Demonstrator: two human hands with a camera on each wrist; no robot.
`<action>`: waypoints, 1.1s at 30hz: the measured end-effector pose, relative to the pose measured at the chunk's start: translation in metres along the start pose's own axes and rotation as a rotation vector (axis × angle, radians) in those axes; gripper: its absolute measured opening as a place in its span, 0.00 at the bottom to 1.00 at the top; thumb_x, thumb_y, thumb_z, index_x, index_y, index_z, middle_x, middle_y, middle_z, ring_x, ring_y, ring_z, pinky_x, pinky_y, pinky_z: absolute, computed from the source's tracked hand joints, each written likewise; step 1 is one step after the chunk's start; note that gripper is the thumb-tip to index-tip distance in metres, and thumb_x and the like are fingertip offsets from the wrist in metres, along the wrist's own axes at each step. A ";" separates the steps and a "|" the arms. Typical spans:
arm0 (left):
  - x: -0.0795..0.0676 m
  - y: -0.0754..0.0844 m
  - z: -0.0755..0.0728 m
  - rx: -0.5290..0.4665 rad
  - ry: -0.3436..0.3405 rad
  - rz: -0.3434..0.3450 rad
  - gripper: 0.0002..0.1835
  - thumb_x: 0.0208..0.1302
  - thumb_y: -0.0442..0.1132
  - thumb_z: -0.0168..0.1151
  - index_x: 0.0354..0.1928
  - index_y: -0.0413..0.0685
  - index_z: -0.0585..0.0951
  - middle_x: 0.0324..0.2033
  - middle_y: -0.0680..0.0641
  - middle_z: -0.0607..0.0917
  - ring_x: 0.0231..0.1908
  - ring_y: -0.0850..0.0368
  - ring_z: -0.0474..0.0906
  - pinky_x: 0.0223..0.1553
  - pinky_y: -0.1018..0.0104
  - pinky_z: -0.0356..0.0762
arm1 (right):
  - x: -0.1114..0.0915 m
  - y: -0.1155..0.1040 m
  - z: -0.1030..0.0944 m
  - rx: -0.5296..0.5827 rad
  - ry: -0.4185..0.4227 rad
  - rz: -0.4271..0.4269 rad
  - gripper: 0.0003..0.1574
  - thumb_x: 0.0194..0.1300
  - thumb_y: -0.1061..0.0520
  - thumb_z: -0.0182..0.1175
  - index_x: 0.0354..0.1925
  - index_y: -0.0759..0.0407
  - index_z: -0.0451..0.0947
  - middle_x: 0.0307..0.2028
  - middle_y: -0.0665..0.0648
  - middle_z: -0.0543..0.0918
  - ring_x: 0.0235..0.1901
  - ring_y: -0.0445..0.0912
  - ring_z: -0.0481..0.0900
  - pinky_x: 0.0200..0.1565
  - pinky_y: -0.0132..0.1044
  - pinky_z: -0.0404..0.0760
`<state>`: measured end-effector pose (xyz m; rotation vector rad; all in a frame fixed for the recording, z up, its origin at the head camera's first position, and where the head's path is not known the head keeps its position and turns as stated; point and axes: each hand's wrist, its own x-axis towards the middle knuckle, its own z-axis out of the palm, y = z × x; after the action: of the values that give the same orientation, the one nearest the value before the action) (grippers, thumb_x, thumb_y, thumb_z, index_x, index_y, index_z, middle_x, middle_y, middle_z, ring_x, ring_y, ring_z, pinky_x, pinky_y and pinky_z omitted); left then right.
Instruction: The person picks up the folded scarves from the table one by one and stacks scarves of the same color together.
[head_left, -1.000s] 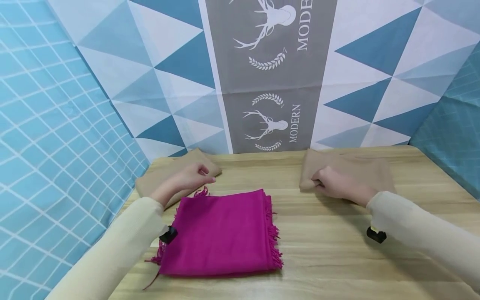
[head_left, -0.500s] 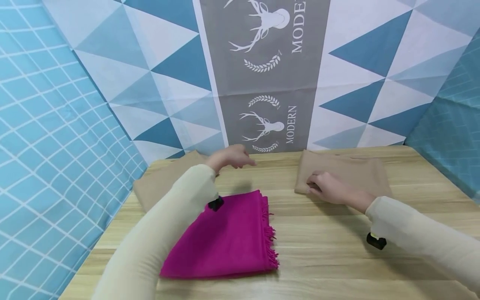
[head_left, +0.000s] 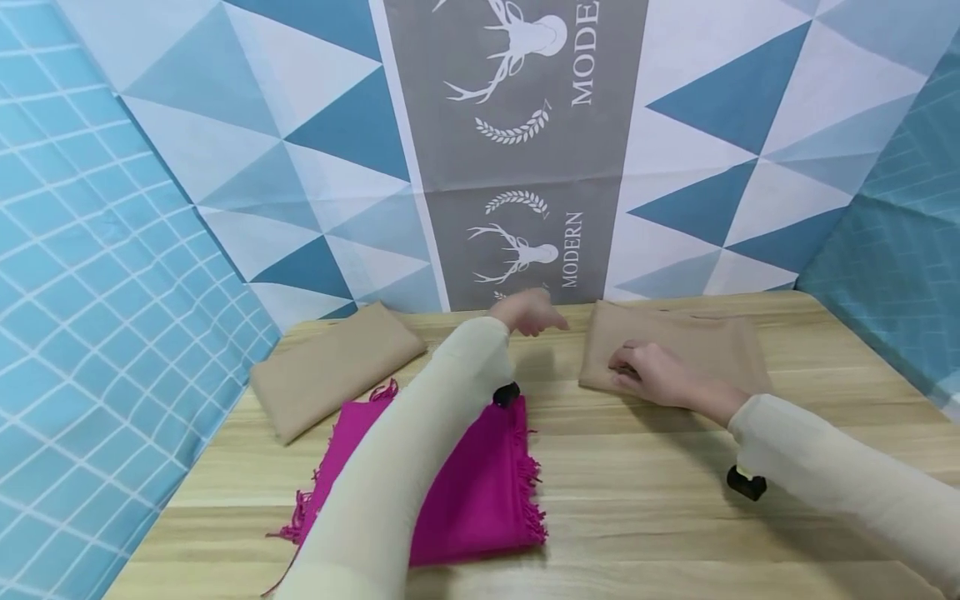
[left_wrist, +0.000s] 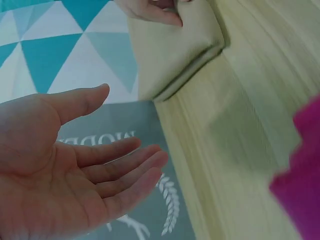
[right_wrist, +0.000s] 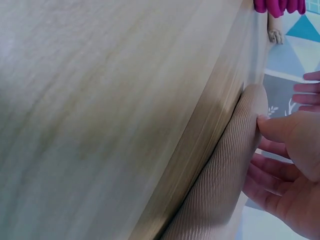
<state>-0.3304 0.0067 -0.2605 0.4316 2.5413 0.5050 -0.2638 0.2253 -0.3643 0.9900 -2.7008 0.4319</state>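
My left hand (head_left: 532,312) reaches across to the middle of the table's far side, palm and spread fingers holding nothing, plain in the left wrist view (left_wrist: 75,160). To its right lies a folded brown cloth (head_left: 712,342), with my right hand (head_left: 656,373) resting on its left part. Loosely bent fingers and thumb tip touch this cloth in the right wrist view (right_wrist: 285,155). Under my left forearm is a folded magenta fringed scarf (head_left: 472,500), partly hidden by the sleeve. A second folded brown cloth (head_left: 337,367) lies at the back left, touched by neither hand.
The wooden table (head_left: 637,517) carries all three folded pieces. Behind it hangs a patterned backdrop (head_left: 517,167) with triangles and deer heads. Blue checked sheeting (head_left: 97,292) closes the left side, and teal sheeting (head_left: 892,267) the right.
My left hand has swung right, from over the left brown cloth to near the right one. My right hand stays on its cloth, its fingers slightly looser. The view has shifted a little.
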 end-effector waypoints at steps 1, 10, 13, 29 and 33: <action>0.004 0.002 0.003 0.002 0.004 -0.002 0.32 0.65 0.50 0.57 0.64 0.38 0.66 0.52 0.37 0.80 0.49 0.47 0.80 0.53 0.61 0.79 | -0.001 0.001 0.000 0.004 0.006 0.001 0.07 0.58 0.64 0.65 0.37 0.65 0.82 0.34 0.59 0.84 0.33 0.49 0.82 0.36 0.43 0.82; 0.032 0.015 0.030 -0.005 0.059 0.064 0.14 0.64 0.47 0.59 0.26 0.48 0.70 0.23 0.51 0.73 0.27 0.58 0.74 0.37 0.68 0.81 | -0.012 0.013 -0.008 0.018 0.024 0.064 0.06 0.57 0.65 0.65 0.36 0.63 0.81 0.32 0.57 0.83 0.31 0.45 0.79 0.34 0.39 0.80; 0.037 0.016 0.038 -0.055 0.058 0.044 0.16 0.63 0.46 0.59 0.23 0.50 0.67 0.20 0.51 0.71 0.23 0.60 0.69 0.31 0.69 0.75 | -0.017 0.017 -0.012 0.030 -0.003 0.137 0.06 0.57 0.64 0.65 0.36 0.61 0.81 0.32 0.55 0.82 0.31 0.43 0.76 0.34 0.38 0.78; 0.055 0.019 0.062 -0.199 0.062 0.034 0.19 0.63 0.39 0.58 0.16 0.49 0.65 0.15 0.52 0.67 0.19 0.59 0.65 0.23 0.71 0.66 | -0.037 0.058 -0.032 -0.046 -0.050 0.241 0.10 0.58 0.61 0.66 0.38 0.65 0.81 0.30 0.56 0.83 0.27 0.42 0.75 0.30 0.37 0.76; 0.060 0.020 0.066 -0.182 0.070 0.033 0.15 0.58 0.32 0.55 0.14 0.47 0.68 0.17 0.49 0.70 0.23 0.55 0.69 0.24 0.69 0.67 | -0.042 0.070 -0.038 -0.076 -0.068 0.276 0.08 0.58 0.59 0.66 0.36 0.63 0.81 0.26 0.53 0.81 0.24 0.41 0.71 0.28 0.35 0.71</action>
<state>-0.3405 0.0654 -0.3298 0.3955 2.5298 0.7692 -0.2744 0.3138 -0.3558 0.6245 -2.9027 0.3457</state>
